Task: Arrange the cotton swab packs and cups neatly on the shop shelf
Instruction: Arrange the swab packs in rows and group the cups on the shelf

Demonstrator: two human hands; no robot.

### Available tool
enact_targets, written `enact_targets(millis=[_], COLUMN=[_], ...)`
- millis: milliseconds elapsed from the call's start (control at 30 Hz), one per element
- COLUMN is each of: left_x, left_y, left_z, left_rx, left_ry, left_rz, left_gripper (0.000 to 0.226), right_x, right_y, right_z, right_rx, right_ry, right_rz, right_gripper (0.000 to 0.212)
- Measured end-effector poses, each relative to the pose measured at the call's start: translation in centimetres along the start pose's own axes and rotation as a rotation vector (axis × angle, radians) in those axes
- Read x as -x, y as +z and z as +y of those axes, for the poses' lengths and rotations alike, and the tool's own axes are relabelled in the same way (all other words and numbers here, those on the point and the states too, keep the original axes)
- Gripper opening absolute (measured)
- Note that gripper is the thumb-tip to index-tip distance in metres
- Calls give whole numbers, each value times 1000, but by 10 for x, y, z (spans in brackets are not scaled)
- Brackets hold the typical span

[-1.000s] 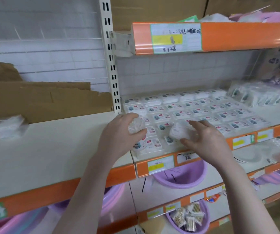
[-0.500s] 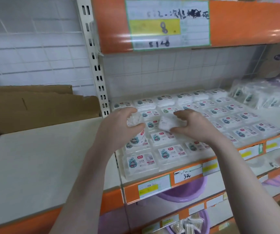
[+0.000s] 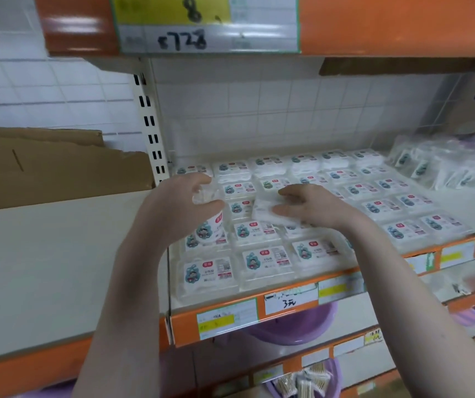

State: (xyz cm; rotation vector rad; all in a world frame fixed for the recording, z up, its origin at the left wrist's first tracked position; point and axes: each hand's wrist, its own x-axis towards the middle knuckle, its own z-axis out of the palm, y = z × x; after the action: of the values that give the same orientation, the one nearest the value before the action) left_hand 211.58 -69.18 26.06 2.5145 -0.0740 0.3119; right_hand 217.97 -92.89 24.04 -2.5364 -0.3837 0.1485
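Cup (image 3: 212, 225) gripped in L hand (image 3: 173, 214), swab pack (image 3: 262, 214) pinched in R hand (image 3: 313, 209), over shelf (image 3: 216, 317)

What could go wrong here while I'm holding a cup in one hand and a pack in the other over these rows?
1. The left hand holds the cotton swab cup above the front packs; if the grip slips, it may fall and knock them askew.
2. The right hand holds a loose pack over the rows; setting it down carelessly could shift neighbours.
3. Front packs sit near the shelf edge, so a nudge might tip them off.
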Motion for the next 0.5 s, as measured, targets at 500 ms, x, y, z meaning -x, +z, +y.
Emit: enact_targets(millis=[500], left_x=[1], left_y=[-5], left_z=[-5], left_rx=[-36], left_ry=[37], left_rz=[91], left_gripper=[54], right_x=[11], right_y=[10], right_z=[6], right_rx=[127], right_ry=[-440], right_rz=[280], right_gripper=[42])
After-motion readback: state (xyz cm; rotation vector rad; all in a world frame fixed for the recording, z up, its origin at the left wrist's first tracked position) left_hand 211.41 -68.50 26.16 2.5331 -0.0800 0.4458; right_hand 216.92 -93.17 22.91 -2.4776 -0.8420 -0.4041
